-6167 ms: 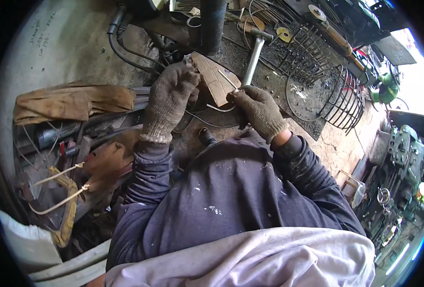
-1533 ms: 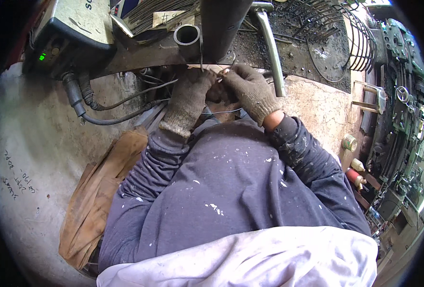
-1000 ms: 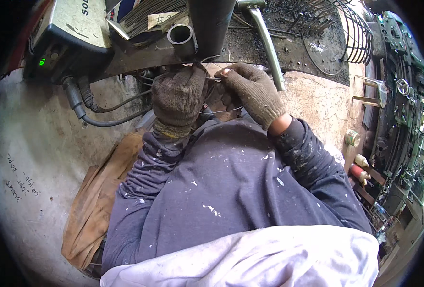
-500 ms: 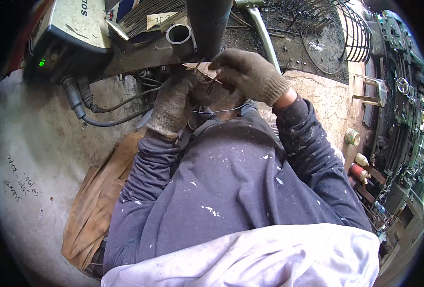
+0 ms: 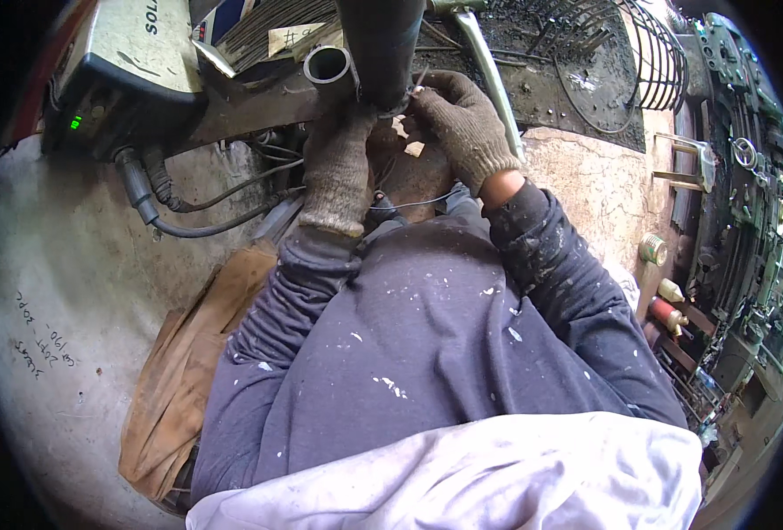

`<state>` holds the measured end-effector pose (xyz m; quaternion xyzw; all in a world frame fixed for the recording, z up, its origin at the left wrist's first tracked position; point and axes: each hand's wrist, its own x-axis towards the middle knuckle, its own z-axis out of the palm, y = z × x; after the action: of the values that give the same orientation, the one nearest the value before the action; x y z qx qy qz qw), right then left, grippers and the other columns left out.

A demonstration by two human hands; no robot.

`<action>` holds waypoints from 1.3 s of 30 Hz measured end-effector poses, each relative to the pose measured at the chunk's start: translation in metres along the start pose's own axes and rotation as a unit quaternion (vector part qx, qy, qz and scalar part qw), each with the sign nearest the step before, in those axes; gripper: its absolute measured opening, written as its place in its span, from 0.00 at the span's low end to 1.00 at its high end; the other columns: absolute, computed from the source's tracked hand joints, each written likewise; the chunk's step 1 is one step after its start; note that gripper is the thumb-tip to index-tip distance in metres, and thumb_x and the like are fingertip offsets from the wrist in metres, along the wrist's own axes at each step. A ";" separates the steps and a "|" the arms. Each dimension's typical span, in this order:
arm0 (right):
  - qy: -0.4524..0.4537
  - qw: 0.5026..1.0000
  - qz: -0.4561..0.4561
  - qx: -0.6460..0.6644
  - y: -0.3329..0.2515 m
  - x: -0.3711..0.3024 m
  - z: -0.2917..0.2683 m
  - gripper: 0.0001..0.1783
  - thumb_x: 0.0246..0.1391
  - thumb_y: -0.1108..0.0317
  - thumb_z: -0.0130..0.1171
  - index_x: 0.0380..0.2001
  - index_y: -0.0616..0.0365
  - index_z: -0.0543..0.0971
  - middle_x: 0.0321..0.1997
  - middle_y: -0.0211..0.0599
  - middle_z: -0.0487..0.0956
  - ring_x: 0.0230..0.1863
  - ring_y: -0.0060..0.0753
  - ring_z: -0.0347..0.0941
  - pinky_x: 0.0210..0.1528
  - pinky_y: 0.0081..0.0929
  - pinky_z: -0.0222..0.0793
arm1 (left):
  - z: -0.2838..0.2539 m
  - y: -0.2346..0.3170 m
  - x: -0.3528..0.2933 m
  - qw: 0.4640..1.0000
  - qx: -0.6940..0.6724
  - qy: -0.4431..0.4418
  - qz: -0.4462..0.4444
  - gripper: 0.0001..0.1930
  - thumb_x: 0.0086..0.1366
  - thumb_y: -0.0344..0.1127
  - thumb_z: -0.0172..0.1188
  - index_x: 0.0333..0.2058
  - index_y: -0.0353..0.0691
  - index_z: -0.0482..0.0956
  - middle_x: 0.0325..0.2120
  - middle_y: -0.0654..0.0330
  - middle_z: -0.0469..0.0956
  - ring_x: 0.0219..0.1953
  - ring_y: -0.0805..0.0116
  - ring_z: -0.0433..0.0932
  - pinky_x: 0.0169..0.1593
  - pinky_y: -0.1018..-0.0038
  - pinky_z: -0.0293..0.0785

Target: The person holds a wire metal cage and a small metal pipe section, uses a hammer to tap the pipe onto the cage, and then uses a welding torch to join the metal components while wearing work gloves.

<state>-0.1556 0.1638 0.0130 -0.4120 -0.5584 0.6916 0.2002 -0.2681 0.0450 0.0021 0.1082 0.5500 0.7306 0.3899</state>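
A wide dark pipe (image 5: pixel 381 53) rises at the top centre, with a thin wire-like piece (image 5: pixel 421 78) at its lower right side. My right hand (image 5: pixel 466 128), in a knitted work glove, pinches this piece close to the pipe. On the pipe's other side is my gloved left hand (image 5: pixel 338 172), its fingers curled against the lower end; their tips and whatever they hold are hidden. Beside the wide pipe, just above my left hand, stands a shorter open-ended tube (image 5: pixel 328 66).
A cream-and-black powered box (image 5: pixel 135 66) with thick cables (image 5: pixel 206 228) stands at the upper left. Brown cloth (image 5: pixel 192 371) lies beside my left arm. A black wire cage (image 5: pixel 659 57) and a dirty metal plate (image 5: pixel 577 97) are at the upper right; machinery (image 5: pixel 749 177) lines the right edge.
Both hands have moved up from below the wide pipe to its lower end. The thin piece held between them is now against the pipe. Small light-coloured scraps show below.
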 end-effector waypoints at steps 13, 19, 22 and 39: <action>0.022 0.996 -0.045 -0.072 0.007 0.027 0.003 0.22 0.53 0.57 0.62 0.46 0.62 0.82 0.37 0.40 0.85 0.39 0.28 0.80 0.43 0.26 0.74 | 0.010 -0.013 -0.007 0.993 0.114 -0.005 0.006 0.14 0.70 0.29 0.51 0.53 0.36 0.72 0.46 0.55 0.77 0.49 0.61 0.78 0.55 0.65 0.75; -0.036 0.998 0.018 -0.046 -0.025 0.017 0.001 0.20 0.60 0.63 0.60 0.52 0.64 0.79 0.34 0.33 0.82 0.30 0.19 0.76 0.33 0.17 0.73 | 0.003 -0.028 0.000 0.998 0.034 0.044 0.011 0.15 0.66 0.28 0.60 0.51 0.38 0.75 0.42 0.58 0.79 0.43 0.66 0.79 0.52 0.65 0.79; -0.049 0.998 0.022 -0.026 -0.025 0.021 -0.004 0.20 0.61 0.63 0.59 0.51 0.65 0.79 0.33 0.33 0.82 0.30 0.19 0.76 0.31 0.17 0.73 | 0.006 -0.024 -0.002 0.985 0.158 0.004 0.073 0.15 0.64 0.27 0.61 0.50 0.39 0.76 0.43 0.60 0.79 0.43 0.67 0.79 0.50 0.67 0.79; -0.096 0.979 -0.008 -0.179 -0.026 0.050 -0.016 0.20 0.61 0.61 0.60 0.50 0.65 0.79 0.33 0.31 0.82 0.27 0.17 0.75 0.31 0.17 0.71 | 0.016 -0.021 -0.012 0.955 0.284 -0.015 0.082 0.13 0.68 0.31 0.57 0.50 0.39 0.75 0.43 0.53 0.79 0.48 0.59 0.78 0.55 0.63 0.75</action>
<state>-0.1765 0.2181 0.0200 -0.3683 -0.6933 0.6151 0.0736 -0.2411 0.0502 -0.0074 0.2701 0.7179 0.5720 0.2907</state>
